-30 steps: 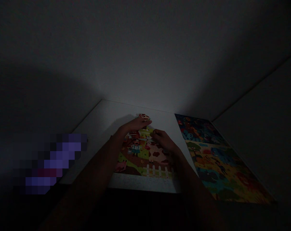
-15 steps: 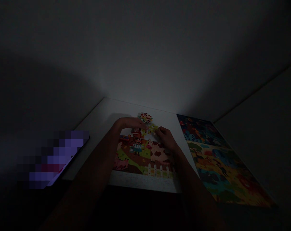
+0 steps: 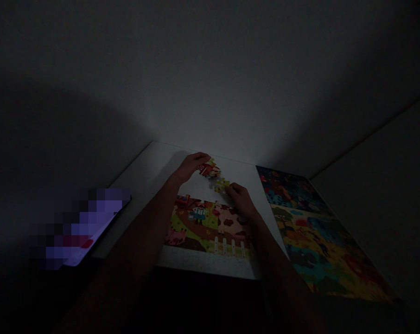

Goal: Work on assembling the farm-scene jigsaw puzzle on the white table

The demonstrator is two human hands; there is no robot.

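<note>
- left hand [image 3: 192, 168] — narrowly curled, touching red puzzle pieces [image 3: 207, 170]; whether it grips them is too dark to tell
- right hand [image 3: 242, 199] — fingers narrow, just at a green puzzle piece [image 3: 221, 185]; grip unclear
- farm jigsaw puzzle [image 3: 208, 222] — partly built, just below both hands, on a white table [image 3: 203, 266]
- second puzzle [image 3: 321, 236] — right of the table
- blurred screen [image 3: 81, 227] — far left

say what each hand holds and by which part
Left hand seems to hold a red jigsaw piece by its left edge; right hand touches a green jigsaw piece at its right edge; too dim to be sure.
</note>
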